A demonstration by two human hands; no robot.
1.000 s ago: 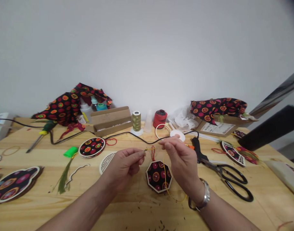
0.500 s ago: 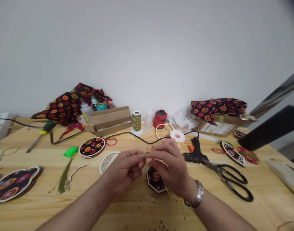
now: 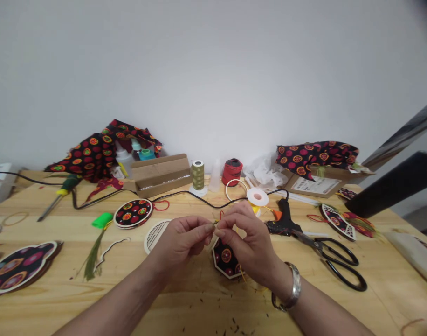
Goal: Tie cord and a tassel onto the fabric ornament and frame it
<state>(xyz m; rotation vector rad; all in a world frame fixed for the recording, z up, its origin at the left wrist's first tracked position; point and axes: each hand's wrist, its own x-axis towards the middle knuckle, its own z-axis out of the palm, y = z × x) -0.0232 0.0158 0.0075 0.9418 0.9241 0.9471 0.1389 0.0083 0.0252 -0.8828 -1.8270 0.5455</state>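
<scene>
Yellow thread (image 3: 244, 276) is the star here, and we're taking the meeting fingertips as the middle of our dial. Our left hand (image 3: 183, 237) sits toward eight o'clock, thumb pressed to forefinger; our right hand (image 3: 249, 242) sits at four, likewise pinched, both nipping the thread, tips all but touching. What exactly lies between them we can't tell for sure; only a speck of yellow shows. Slack droops at five o'clock, just beside the many-sided piece (image 3: 226, 255), which lies on the wooden table (image 3: 185, 298) partly hidden by our right hand. For tidy work, we'd say, let the left pinch be the anchor, let the right make only small turns, and hold light, even tension against kinks. Mind that slack: best clear of the piece's rim and the scissors (image 3: 316, 245) near three. Red spool (image 3: 232, 172) at one, olive spool (image 3: 198, 176) at eleven, both well apart from our fingers!
</scene>
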